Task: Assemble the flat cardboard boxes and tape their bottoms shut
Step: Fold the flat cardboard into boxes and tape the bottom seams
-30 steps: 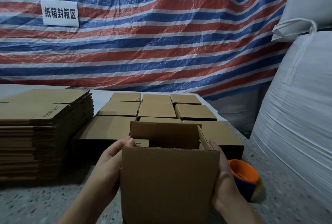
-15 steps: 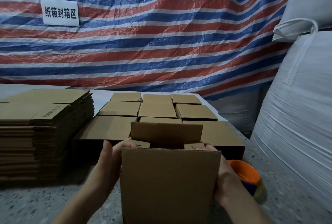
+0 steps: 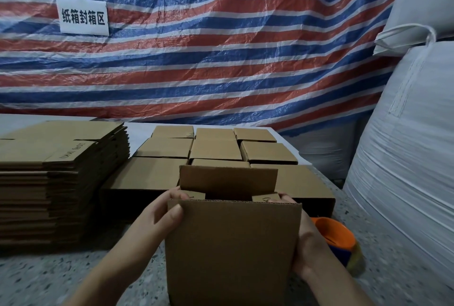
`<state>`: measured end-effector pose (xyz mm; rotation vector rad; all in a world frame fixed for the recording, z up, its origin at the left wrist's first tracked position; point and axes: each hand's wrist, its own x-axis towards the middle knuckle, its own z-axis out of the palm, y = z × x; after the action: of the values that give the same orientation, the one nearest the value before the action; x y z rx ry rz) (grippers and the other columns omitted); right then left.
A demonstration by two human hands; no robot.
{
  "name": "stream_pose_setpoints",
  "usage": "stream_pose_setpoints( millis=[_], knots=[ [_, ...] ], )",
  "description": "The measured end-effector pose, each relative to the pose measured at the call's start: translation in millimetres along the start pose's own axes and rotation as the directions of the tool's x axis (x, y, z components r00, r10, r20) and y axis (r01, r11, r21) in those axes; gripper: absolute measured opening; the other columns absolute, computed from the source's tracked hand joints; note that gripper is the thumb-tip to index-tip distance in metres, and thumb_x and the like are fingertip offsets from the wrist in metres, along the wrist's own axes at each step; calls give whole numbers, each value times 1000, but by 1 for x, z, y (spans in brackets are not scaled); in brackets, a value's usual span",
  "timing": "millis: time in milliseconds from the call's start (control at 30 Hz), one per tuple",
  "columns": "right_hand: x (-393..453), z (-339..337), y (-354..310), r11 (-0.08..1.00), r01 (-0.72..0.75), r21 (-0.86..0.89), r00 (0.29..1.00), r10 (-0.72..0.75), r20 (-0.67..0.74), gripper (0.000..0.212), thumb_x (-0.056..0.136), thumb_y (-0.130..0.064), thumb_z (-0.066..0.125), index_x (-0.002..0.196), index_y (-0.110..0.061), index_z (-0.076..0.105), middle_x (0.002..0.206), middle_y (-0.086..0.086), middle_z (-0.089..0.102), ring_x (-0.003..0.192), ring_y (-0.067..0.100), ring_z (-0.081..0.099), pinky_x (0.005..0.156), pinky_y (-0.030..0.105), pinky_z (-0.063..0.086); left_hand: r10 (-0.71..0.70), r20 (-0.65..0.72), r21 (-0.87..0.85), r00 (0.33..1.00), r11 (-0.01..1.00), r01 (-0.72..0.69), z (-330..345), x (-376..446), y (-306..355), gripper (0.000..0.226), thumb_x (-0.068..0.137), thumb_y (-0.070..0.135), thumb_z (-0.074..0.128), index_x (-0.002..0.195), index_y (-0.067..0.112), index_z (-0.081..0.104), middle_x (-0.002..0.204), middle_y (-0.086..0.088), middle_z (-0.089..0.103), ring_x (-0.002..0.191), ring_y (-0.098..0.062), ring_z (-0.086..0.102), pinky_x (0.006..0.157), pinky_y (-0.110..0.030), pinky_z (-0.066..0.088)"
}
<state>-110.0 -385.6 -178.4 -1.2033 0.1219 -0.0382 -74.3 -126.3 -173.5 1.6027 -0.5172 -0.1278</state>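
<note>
Sign reads 纸箱封箱区 (black on white); hands fold box flaps.

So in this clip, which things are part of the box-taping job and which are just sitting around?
Part of the job:
- open box, gripped by left hand and right hand
- stack of flat boxes
- finished boxes
- tape roll

Just sitting around:
- striped tarp
- paper sign
- white sacks

The tarpaulin was striped red, white and blue. The cardboard box was plain brown. The tape dispenser was orange and blue.
</note>
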Motion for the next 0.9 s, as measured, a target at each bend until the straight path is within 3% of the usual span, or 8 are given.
stream_pose_setpoints(
  millis=[133, 333, 467, 567, 667, 733, 800, 900],
  knots=[
    [1, -1, 0, 997, 79, 17, 995, -80, 65, 41, 61, -45, 64, 95, -22, 65, 74, 9, 74, 65, 23, 71, 63, 35, 53, -28, -130, -72, 991, 997, 19, 13, 1, 5, 30, 78, 48, 67, 84, 19, 67, 90, -1, 69, 84, -17, 62, 70, -33, 46],
    [7, -7, 7, 996, 18, 89, 999, -21, 28, 50, 79, -64, 49, 89, -26, 79, 91, 11, 78, 80, 26, 77, 55, 31, 59, -106, -194, -220, 975, 973, 62, 20, 4, 6, 12, 71, 28, 66, 80, 20, 66, 81, -7, 63, 69, -22, 55, 59, -33, 43],
    [3, -8, 3, 997, 57, 48, 989, -63, 133, 56, 69, -73, 69, 100, -27, 80, 107, 14, 76, 97, 30, 74, 68, 34, 61, -116, -207, -248, 971, 967, 63, 19, 4, 4, 15, 69, 28, 68, 83, 23, 64, 86, -8, 62, 69, -23, 57, 56, -33, 46],
    [4, -14, 2, 996, 83, -29, 971, -75, 227, 81, 45, -60, 91, 117, -40, 61, 107, 9, 76, 98, 31, 73, 72, 38, 60, -114, -216, -232, 970, 971, 63, 19, 4, 5, 18, 68, 28, 68, 86, 24, 64, 88, -9, 63, 66, -20, 60, 55, -32, 48],
    [6, -21, -3, 990, 134, -49, 940, -111, 323, 69, 51, -48, 93, 108, -58, 56, 111, -1, 75, 105, 27, 72, 75, 33, 60, -82, -225, -256, 971, 966, 22, 20, 5, 4, 35, 70, 23, 68, 103, 33, 61, 98, -3, 68, 74, -16, 68, 60, -30, 52],
    [7, -21, -11, 978, 183, -101, 925, -136, 356, 66, 65, -42, 88, 120, -63, 57, 131, -3, 67, 120, 29, 65, 89, 38, 58, 11, -240, -221, 971, 973, -66, 19, 6, 5, 59, 72, 18, 68, 121, 46, 53, 117, 19, 66, 100, -2, 66, 81, -25, 50],
    [13, -21, -16, 949, 233, -213, 928, -152, 340, 83, 73, -35, 84, 144, -49, 43, 149, -1, 51, 134, 26, 53, 105, 46, 50, 88, -224, -162, 971, 979, -126, 17, 7, 7, 78, 72, 16, 69, 135, 53, 41, 132, 32, 52, 120, 9, 50, 93, -19, 40],
    [18, -21, -21, 908, 303, -290, 928, -212, 307, 60, 78, -19, 76, 133, -34, 57, 141, 0, 56, 119, 14, 64, 92, 30, 55, 97, -235, -125, 967, 984, -129, 14, 7, 9, 83, 70, 19, 73, 136, 57, 41, 124, 28, 57, 115, 8, 51, 91, -20, 40]
  ],
)
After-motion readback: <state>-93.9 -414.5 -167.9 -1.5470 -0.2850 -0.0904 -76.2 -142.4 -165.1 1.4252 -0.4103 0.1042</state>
